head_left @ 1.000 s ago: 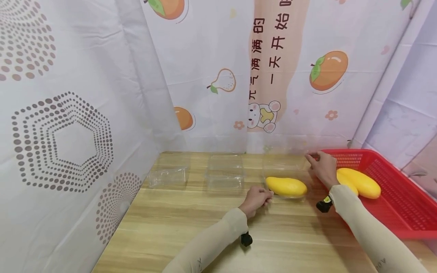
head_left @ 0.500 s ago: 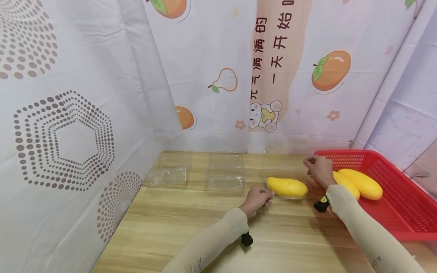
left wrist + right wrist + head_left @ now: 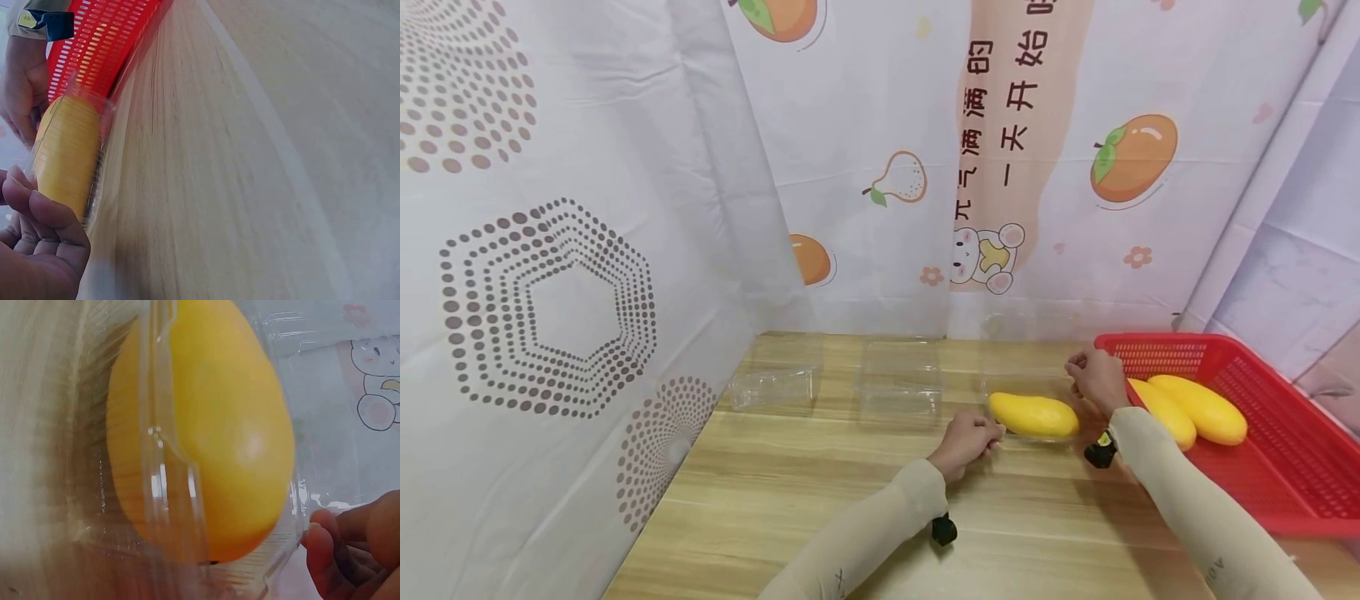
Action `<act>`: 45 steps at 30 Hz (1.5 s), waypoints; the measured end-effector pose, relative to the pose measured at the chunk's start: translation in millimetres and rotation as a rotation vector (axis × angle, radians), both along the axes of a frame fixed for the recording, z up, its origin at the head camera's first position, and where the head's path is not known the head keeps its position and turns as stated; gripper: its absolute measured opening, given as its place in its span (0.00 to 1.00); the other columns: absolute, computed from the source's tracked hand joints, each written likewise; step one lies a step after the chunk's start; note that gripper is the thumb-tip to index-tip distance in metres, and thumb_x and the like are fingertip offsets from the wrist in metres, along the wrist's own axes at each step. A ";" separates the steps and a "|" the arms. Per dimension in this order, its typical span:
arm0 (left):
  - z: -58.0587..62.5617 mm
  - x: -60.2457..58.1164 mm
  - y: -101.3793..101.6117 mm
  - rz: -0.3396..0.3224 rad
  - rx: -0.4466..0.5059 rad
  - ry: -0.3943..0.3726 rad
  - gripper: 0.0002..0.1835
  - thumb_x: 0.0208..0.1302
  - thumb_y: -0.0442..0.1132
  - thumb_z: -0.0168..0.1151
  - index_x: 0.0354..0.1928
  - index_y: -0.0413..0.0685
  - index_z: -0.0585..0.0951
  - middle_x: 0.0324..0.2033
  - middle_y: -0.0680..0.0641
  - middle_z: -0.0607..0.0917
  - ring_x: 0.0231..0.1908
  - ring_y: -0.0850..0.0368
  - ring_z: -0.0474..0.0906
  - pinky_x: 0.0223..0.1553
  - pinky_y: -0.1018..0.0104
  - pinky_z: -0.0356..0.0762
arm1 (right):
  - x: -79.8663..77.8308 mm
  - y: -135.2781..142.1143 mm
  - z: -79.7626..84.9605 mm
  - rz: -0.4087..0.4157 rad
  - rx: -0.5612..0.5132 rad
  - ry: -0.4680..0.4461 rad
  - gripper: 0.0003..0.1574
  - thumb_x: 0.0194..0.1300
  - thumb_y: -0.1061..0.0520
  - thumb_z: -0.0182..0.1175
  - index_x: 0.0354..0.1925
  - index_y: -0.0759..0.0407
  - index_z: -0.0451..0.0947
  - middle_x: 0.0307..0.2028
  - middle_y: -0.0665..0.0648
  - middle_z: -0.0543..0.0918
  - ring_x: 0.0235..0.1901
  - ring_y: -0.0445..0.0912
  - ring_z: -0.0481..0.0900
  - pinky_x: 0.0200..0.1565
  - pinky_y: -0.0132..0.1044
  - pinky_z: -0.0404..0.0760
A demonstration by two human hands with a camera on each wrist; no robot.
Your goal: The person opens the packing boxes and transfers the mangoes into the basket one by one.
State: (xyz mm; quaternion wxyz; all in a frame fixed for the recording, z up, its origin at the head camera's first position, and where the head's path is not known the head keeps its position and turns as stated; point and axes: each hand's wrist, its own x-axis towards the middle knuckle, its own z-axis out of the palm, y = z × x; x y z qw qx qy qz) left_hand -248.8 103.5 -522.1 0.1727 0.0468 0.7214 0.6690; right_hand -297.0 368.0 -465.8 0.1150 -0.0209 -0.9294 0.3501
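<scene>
A yellow mango [image 3: 1033, 415] lies in an open clear plastic clamshell box [image 3: 175, 487], whose lid stands raised at the back in the head view. At the box's left end, my left hand [image 3: 964, 443] pinches the rim with thumb and curled fingers; the left wrist view shows these fingertips right at the plastic beside the mango. My right hand [image 3: 1097, 383] is at the box's right end, thumb and forefinger pinching the plastic edge near the hinge side. In the right wrist view that hand's fingertips [image 3: 319, 534] meet the box's corner.
To the right stands a red plastic basket [image 3: 1315, 467] holding two more mangoes [image 3: 1202, 408]. Two other open clear boxes, a middle one [image 3: 898, 404] and a left one [image 3: 772, 387], are lined up on the wooden table [image 3: 760, 492]. Printed curtains close off the back and sides.
My right hand has come down and toward me along the box's right end, its fingers drawing closer together. The left hand has stayed at the rim. The head view has shifted slightly.
</scene>
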 end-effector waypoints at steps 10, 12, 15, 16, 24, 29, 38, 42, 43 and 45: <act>1.3 1.0 0.0 0.004 0.004 0.001 0.08 0.67 0.34 0.68 0.32 0.34 0.87 0.31 0.42 0.88 0.22 0.62 0.74 0.22 0.74 0.71 | -1.6 -3.1 -1.2 -0.027 0.094 0.045 0.13 0.71 0.65 0.60 0.43 0.79 0.80 0.22 0.64 0.85 0.16 0.45 0.80 0.21 0.38 0.80; 2.3 1.5 0.0 0.007 0.004 0.000 0.08 0.67 0.33 0.68 0.32 0.34 0.86 0.31 0.42 0.88 0.22 0.62 0.74 0.22 0.75 0.70 | -1.9 -2.9 -1.2 -0.032 0.109 0.046 0.14 0.71 0.64 0.60 0.43 0.79 0.80 0.22 0.63 0.85 0.16 0.45 0.80 0.23 0.40 0.82; 2.8 2.0 -0.2 0.006 0.001 0.002 0.09 0.68 0.34 0.68 0.32 0.33 0.86 0.30 0.43 0.88 0.22 0.62 0.74 0.22 0.75 0.70 | -2.6 -1.3 -2.6 -0.038 0.131 0.054 0.14 0.70 0.64 0.61 0.42 0.78 0.81 0.20 0.60 0.84 0.17 0.45 0.81 0.28 0.47 0.84; 2.5 1.9 -0.1 0.005 0.000 0.002 0.09 0.68 0.35 0.68 0.33 0.33 0.86 0.29 0.43 0.88 0.22 0.62 0.74 0.22 0.75 0.70 | -2.8 -0.8 -3.2 -0.040 0.138 0.054 0.14 0.69 0.63 0.62 0.41 0.78 0.82 0.20 0.59 0.84 0.18 0.46 0.81 0.30 0.49 0.85; 1.3 2.6 0.4 0.009 -0.010 -0.009 0.10 0.68 0.36 0.69 0.32 0.34 0.86 0.27 0.44 0.86 0.21 0.62 0.73 0.22 0.75 0.70 | -4.5 0.9 -4.2 -0.036 0.111 -0.043 0.15 0.70 0.62 0.61 0.43 0.78 0.81 0.23 0.60 0.84 0.21 0.49 0.80 0.28 0.43 0.83; 1.4 2.4 0.0 0.008 -0.012 -0.006 0.10 0.67 0.35 0.69 0.31 0.34 0.85 0.28 0.43 0.87 0.21 0.62 0.72 0.22 0.75 0.70 | -4.6 0.4 -4.2 -0.039 0.128 -0.080 0.15 0.69 0.62 0.61 0.43 0.77 0.82 0.23 0.60 0.83 0.24 0.52 0.80 0.28 0.42 0.82; 1.1 1.3 -1.1 0.002 -0.009 -0.004 0.10 0.68 0.35 0.69 0.32 0.34 0.86 0.29 0.42 0.87 0.21 0.63 0.72 0.22 0.75 0.70 | -5.3 -0.4 -5.6 -0.041 0.107 -0.121 0.15 0.70 0.62 0.61 0.45 0.76 0.83 0.24 0.59 0.83 0.23 0.51 0.79 0.27 0.40 0.80; 1.5 0.9 -1.6 0.001 -0.005 -0.006 0.09 0.68 0.35 0.68 0.33 0.34 0.86 0.28 0.42 0.87 0.21 0.63 0.73 0.21 0.76 0.70 | -5.8 0.3 -6.2 -0.030 0.120 -0.110 0.14 0.68 0.62 0.60 0.42 0.75 0.84 0.24 0.59 0.84 0.24 0.51 0.79 0.28 0.41 0.81; 1.6 0.8 -1.7 0.002 -0.004 -0.006 0.10 0.68 0.35 0.68 0.33 0.34 0.86 0.28 0.42 0.87 0.21 0.63 0.73 0.21 0.76 0.70 | -5.7 0.2 -6.2 -0.025 0.121 -0.110 0.14 0.68 0.62 0.60 0.41 0.75 0.84 0.25 0.59 0.84 0.24 0.51 0.79 0.28 0.42 0.81; 1.6 0.4 -1.7 0.001 -0.002 -0.005 0.10 0.68 0.35 0.68 0.32 0.34 0.86 0.28 0.42 0.87 0.21 0.63 0.72 0.21 0.75 0.70 | -6.0 0.0 -6.5 -0.015 0.123 -0.110 0.14 0.68 0.62 0.60 0.41 0.74 0.84 0.26 0.60 0.84 0.24 0.51 0.79 0.28 0.43 0.81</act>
